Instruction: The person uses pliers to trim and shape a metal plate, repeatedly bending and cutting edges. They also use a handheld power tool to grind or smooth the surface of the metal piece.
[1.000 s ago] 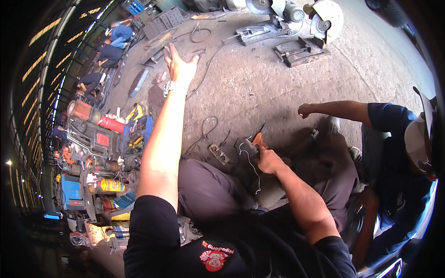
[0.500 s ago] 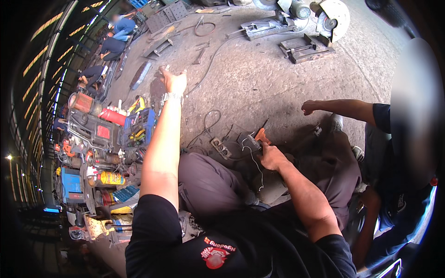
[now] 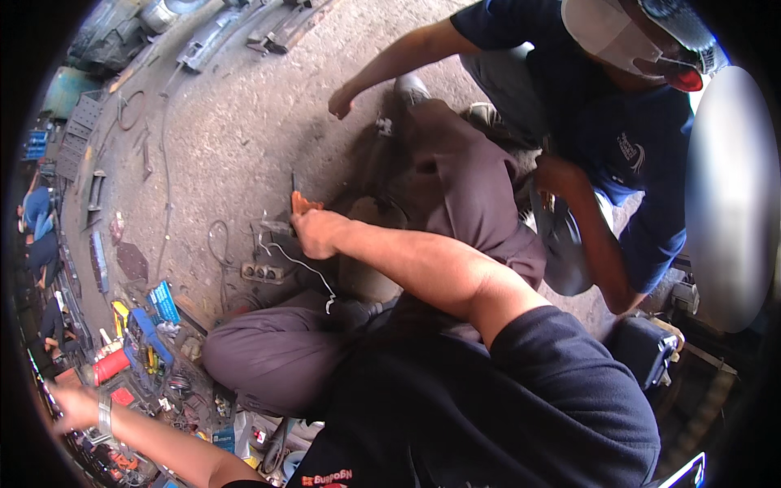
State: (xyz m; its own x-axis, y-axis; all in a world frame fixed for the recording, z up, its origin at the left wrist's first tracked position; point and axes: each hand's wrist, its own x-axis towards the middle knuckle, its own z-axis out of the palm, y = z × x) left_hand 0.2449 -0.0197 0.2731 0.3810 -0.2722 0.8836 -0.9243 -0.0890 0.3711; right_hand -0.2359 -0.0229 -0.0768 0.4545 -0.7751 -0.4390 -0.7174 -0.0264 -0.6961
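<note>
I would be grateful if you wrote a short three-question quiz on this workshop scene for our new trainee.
1. Multiple choice: what colour is the object at the person's right hand?
A) green
B) orange
C) white

2. True or false: the person's left hand is touching the white cord.

3. Fill in the missing word: the socket strip lies on the ____ in front of the person.

Key:
1. B, orange.
2. False; the left hand is stretched far out to the left, well apart from the cord.
3. Floor.
</note>
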